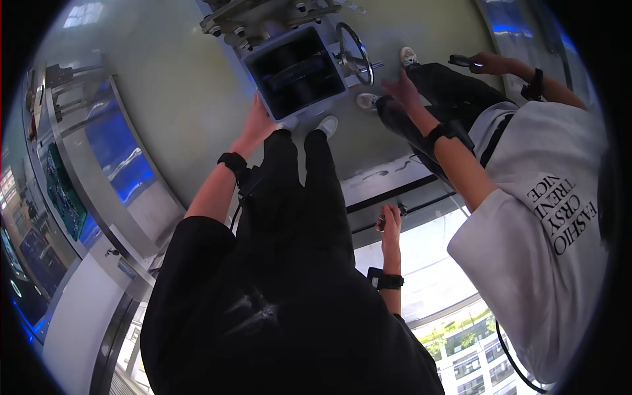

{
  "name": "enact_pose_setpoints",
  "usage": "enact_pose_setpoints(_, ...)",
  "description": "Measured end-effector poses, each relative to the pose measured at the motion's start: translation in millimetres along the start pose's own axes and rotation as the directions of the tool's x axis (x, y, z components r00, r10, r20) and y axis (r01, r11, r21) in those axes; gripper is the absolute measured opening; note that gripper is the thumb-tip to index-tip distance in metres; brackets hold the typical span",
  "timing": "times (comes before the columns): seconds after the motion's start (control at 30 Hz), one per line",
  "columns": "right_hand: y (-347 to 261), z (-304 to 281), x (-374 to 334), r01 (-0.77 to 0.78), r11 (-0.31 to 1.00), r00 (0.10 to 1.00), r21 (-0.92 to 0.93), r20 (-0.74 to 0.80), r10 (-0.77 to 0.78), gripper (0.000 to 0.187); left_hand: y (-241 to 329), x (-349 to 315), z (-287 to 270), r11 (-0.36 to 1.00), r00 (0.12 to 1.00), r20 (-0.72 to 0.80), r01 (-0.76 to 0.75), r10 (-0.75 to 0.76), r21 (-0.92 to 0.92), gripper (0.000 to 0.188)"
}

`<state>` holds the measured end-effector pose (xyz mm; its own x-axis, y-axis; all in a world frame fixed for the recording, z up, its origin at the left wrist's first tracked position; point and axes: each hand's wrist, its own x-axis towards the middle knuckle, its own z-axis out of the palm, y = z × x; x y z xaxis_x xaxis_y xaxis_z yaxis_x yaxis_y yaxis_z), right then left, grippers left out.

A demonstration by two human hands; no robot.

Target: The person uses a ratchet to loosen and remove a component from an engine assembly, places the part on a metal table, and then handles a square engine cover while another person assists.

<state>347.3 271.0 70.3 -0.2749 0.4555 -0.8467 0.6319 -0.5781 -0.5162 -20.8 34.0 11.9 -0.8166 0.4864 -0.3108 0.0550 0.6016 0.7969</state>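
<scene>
I have my left hand (258,124) at the near-left corner of a square, grey-framed housing with a dark, glossy face (296,72), which sits ahead of me beside a spoked metal handwheel (356,63) and below a bolted metal frame (263,21). Its fingers run up along the outer edge; how tightly they close I cannot tell, as their far side is hidden. My right hand (391,216) hangs well apart from it, fingers curled around a small dark item (381,224) too blurred for me to identify.

I judge the housing heavy and rigid, with little give. The dark face looks smooth, so I'd expect it to be slippery and would keep pressure off it. The grey rim seems the better hold, at the near corners, clear of the wheel. A co-worker's hand (403,92) is near that wheel.
</scene>
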Motion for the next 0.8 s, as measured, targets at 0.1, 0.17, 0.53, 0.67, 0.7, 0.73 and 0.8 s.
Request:
enact_pose_setpoints(0.1,-10.3,-2.1,5.0,0.026,0.999,1.0,-0.04,0.002,-0.026,0.017,-10.2,4.1,5.1,0.999,0.998,-0.055,-0.028,0.03,0.043,0.06)
enact_pose_setpoints(0.17,-10.1,-1.2,11.9,0.01,0.998,1.0,-0.065,-0.008,-0.01,0.017,-22.5,7.1,9.6,0.996,0.995,-0.081,-0.053,0.059,0.076,0.061)
enact_pose_setpoints(0.53,-18.6,32.2,14.3,0.029,0.99,1.0,-0.141,0.006,-0.028,0.02,-16.7,7.1,4.3,0.982,0.995,-0.022,0.103,-0.101,0.16,0.068)
enact_pose_setpoints(0.67,-6.6,41.1,16.2,0.035,0.991,0.999,-0.126,-0.005,-0.036,0.021,-23.1,11.6,8.2,0.99,0.998,0.003,0.059,-0.06,0.13,0.066)
enact_pose_setpoints(0.7,-2.9,43.0,17.5,0.04,0.99,0.999,-0.132,0.014,-0.039,0.021,-35.5,11.3,10.8,0.985,0.999,-0.026,-0.026,0.031,0.169,0.065)
enact_pose_setpoints(0.73,-0.7,44.6,17.1,0.042,0.99,0.999,-0.136,0.028,-0.039,0.021,-35.9,13.0,12.5,0.971,0.991,-0.047,-0.112,0.124,0.209,0.064)
enact_pose_setpoints(0.8,1.9,47.2,18.2,0.035,0.993,0.999,-0.115,0.012,-0.034,0.022,-26.8,13.7,12.7,0.986,1.0,-0.008,-0.008,0.009,0.166,0.062)
